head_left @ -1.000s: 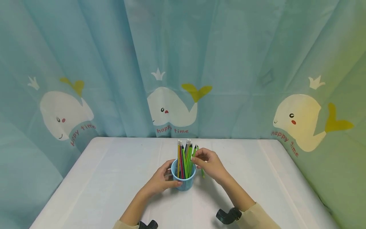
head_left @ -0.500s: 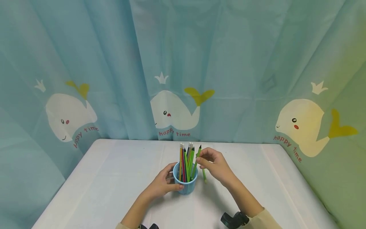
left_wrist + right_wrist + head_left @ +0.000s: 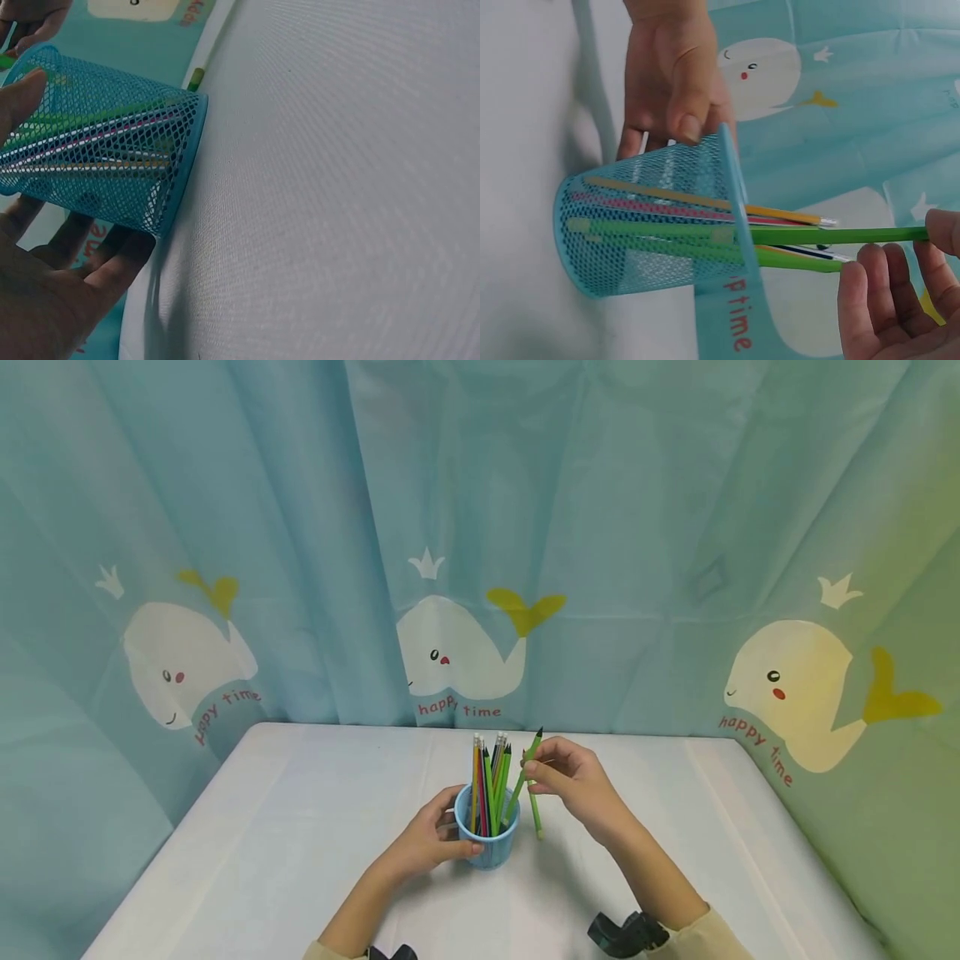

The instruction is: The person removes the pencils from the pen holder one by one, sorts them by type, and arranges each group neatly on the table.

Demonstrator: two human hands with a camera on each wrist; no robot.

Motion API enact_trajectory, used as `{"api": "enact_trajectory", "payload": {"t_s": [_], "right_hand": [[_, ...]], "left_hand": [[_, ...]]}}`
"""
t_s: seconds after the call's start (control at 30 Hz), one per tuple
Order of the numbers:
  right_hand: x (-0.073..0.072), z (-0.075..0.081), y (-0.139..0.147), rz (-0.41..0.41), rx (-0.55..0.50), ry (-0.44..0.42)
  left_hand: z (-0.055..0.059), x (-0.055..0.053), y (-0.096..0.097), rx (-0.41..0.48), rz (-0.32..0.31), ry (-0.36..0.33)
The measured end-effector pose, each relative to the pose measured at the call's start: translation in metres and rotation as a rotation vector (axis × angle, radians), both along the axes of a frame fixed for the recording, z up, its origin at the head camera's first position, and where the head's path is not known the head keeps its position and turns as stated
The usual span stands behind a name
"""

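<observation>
on the table (image 3: pixel 300 827), the cup (image 3: pixel 492 857) stands upright, left hand (image 3: pixel 429 837) wrapped round its side, pencils (image 3: pixel 490 789) bunched inside. and the right hand (image 3: pixel 570 781) pinches a green pencil (image 3: pixel 517 792) near its top, lower end inside the cup! another pencil (image 3: pixel 536 818), half hidden, seems to lie just beside the cup.

Room lies before the blue cup (image 3: pixel 492 853), between the forearms (image 3: pixel 656 872); pencils (image 3: pixel 491 789) crowd the space above it.

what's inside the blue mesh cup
Pencils, including green, yellow and red ones, plus the lower end of the green pencil the right hand pinches. Overlap hides their exact count.
</observation>
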State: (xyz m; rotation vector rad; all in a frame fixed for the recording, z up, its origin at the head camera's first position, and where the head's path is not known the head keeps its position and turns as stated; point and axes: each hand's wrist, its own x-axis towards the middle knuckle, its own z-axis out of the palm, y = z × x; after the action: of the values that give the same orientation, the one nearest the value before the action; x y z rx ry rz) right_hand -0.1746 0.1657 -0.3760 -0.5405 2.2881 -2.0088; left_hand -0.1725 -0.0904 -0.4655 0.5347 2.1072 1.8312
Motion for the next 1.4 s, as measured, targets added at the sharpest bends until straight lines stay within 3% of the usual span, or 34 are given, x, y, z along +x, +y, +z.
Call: {"api": "enact_trajectory", "payload": {"t_s": [0.43,0.73,0.93,1.4], "right_hand": [[-0.001,0.012,0.009,0.003,-0.116,-0.035],[-0.003,0.017,0.017,0.047,-0.334,-0.182],[-0.010,0.009,0.024,0.040,-0.403,-0.277],[-0.038,-0.022,0.042,-0.062,-0.349,-0.428]], "left_hand": [[0.000,0.000,-0.001,0.002,-0.007,-0.003],[0.001,-0.001,-0.001,-0.010,-0.002,-0.002],[0.002,0.000,-0.001,-0.006,-0.002,-0.002],[0.000,0.000,-0.001,-0.021,-0.001,0.018]]}}
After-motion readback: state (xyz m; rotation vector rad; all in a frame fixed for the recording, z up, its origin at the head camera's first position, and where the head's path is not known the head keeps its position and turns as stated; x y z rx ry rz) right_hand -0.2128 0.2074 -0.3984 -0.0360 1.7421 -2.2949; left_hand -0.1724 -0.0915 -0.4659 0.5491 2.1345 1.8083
